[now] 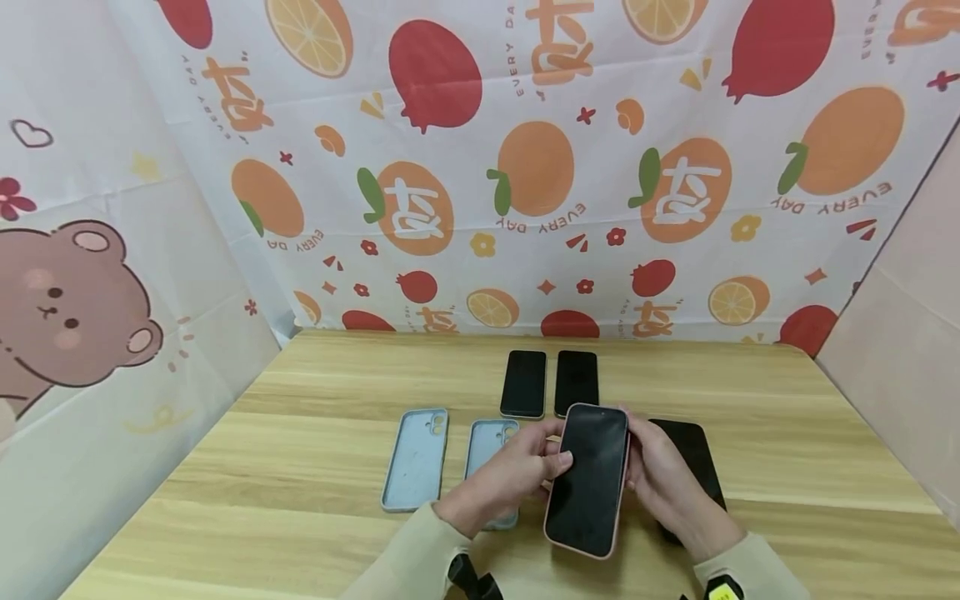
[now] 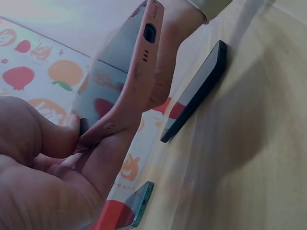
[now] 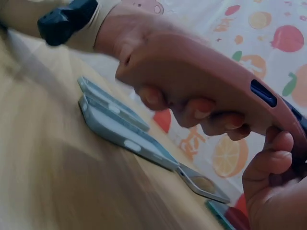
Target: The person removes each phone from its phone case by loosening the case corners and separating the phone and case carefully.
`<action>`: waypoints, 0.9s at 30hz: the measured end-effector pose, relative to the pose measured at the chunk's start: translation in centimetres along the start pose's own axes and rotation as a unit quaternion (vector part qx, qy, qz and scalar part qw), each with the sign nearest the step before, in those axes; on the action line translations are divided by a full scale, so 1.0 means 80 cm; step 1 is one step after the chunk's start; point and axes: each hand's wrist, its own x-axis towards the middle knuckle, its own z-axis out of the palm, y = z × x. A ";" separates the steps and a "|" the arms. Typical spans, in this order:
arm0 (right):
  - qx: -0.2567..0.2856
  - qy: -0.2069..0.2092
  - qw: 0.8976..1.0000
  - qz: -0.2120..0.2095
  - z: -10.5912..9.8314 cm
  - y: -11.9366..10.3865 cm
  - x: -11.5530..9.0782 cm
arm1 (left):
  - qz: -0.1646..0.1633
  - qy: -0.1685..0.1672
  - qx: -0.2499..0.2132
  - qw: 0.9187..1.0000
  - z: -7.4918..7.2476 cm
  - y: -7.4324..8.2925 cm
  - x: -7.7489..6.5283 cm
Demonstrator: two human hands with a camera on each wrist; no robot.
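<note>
Both hands hold a black-screened phone (image 1: 591, 479) in a pink phone case (image 2: 136, 79), tilted above the table with its screen up. My left hand (image 1: 517, 471) grips its left side, thumb on the screen edge and fingers (image 3: 199, 108) curled beneath the case. At the upper right side, my right hand (image 1: 663, 475) pinches the case with bent fingers. A dark phone edge (image 3: 296, 115) shows past the pink wall in the right wrist view. Partly behind my left hand lies a light blue phone case (image 1: 489, 437); my right hand partly covers a black phone (image 1: 693, 454).
A second light blue case (image 1: 416, 458) lies at left on the wooden table (image 1: 300, 467). Two dark phones, one left (image 1: 524, 383) and one right (image 1: 577, 382), lie side by side farther back. A fruit-print cloth (image 1: 465, 217) hangs behind the table.
</note>
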 end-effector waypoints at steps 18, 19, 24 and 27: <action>-0.100 0.115 0.988 0.006 0.000 0.005 0.002 | -0.012 -0.008 0.068 0.998 -0.008 -0.001 -0.001; -0.104 0.109 0.989 0.005 0.000 0.005 0.001 | -0.013 -0.002 0.066 0.998 -0.008 -0.002 -0.001; -0.138 0.077 0.987 0.019 -0.001 0.004 -0.003 | -0.014 0.016 0.048 0.999 -0.009 -0.003 -0.001; -0.142 0.025 0.989 0.031 -0.004 0.004 -0.007 | -0.014 0.024 0.031 0.999 -0.011 -0.004 -0.002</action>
